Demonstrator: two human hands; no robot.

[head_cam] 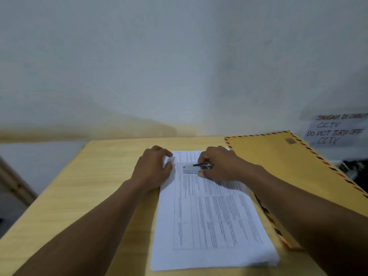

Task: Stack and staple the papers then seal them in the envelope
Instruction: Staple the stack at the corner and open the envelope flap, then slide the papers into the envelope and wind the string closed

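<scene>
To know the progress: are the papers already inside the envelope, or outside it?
Outside. The papers lie flat on the table, left of the envelope, with the stapler on top.

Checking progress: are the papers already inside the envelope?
No, the papers lie on the table beside the envelope, outside it.

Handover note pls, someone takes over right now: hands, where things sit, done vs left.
Left hand: grips the far-left corner of the papers.
Right hand: holds the stapler, which rests on top of the papers near their far end, not yet over the corner.
Papers: stacked, flat on the table.
Envelope: flat on the table, right of the papers. It looks empty; its opening is not visible.
Done: stacking.
Left: no staple is visible, so staple the held corner, slide the papers into the envelope and seal it.
</scene>
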